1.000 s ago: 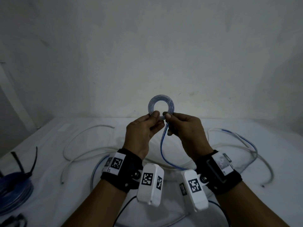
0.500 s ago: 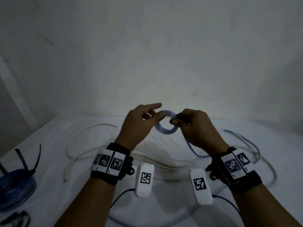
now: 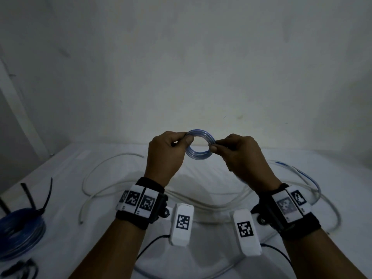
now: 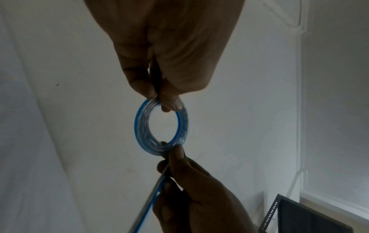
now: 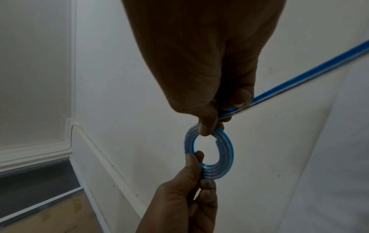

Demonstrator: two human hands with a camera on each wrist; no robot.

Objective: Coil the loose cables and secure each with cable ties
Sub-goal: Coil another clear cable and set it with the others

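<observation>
A small flat coil of clear-blue cable (image 3: 198, 156) hangs in the air above the table in front of the wall. My left hand (image 3: 186, 137) pinches its left side between thumb and forefinger. My right hand (image 3: 213, 146) pinches the opposite side and also grips the loose tail. In the left wrist view the coil (image 4: 139, 126) sits between the left hand (image 4: 161, 102) above and the right hand (image 4: 173, 151) below. In the right wrist view the tail (image 5: 299, 78) runs off up and right from the right hand (image 5: 209, 129), past the coil (image 5: 226, 151).
A larger blue coil (image 3: 20, 232) bound with black cable ties (image 3: 47, 195) lies at the table's left edge. More black ties (image 3: 20, 268) lie near the front left corner. Loose white cable (image 3: 104, 178) loops over the white table (image 3: 60, 248), and clear-blue cable (image 3: 302, 178) trails on the right.
Both hands gripped the coil's bottom together a second ago. They now hold opposite sides, left and right, and the coil sits lower and tilted. The tail has swung to the right.
</observation>
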